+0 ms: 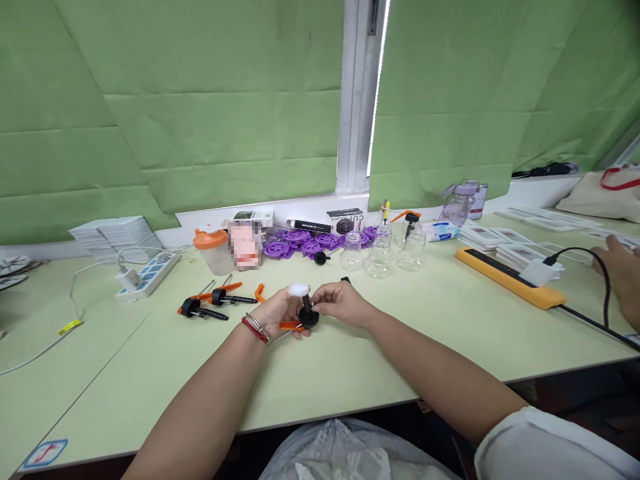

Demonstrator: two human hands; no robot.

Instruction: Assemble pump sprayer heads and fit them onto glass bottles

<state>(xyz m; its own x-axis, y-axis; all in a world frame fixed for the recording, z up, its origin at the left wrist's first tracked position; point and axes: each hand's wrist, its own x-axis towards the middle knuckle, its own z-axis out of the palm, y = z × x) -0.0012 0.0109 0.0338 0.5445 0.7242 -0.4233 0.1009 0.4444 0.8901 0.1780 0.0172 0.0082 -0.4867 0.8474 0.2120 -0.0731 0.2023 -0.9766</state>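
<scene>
Above the table, my left hand [281, 311] is closed round a black pump-like part [309, 319] with a round collar, an orange lever and a thin metal rod. A white fluffy tip [299, 290] shows at the top of its black stem. The fingers of my right hand [344, 304] pinch at the stem's side; what they hold there is too small to make out. To the left lie two similar black parts [200, 309] with orange levers. An orange bent piece [259, 293] rests just beyond my left hand.
Several clear glass jars [379, 260] stand behind my hands, beside purple plastic pieces [280, 248] and a lidded cup [212, 250]. A yellow power strip [505, 277] lies on the right, a white one [149, 275] on the left. Another person's hand [620, 273] is at the right edge.
</scene>
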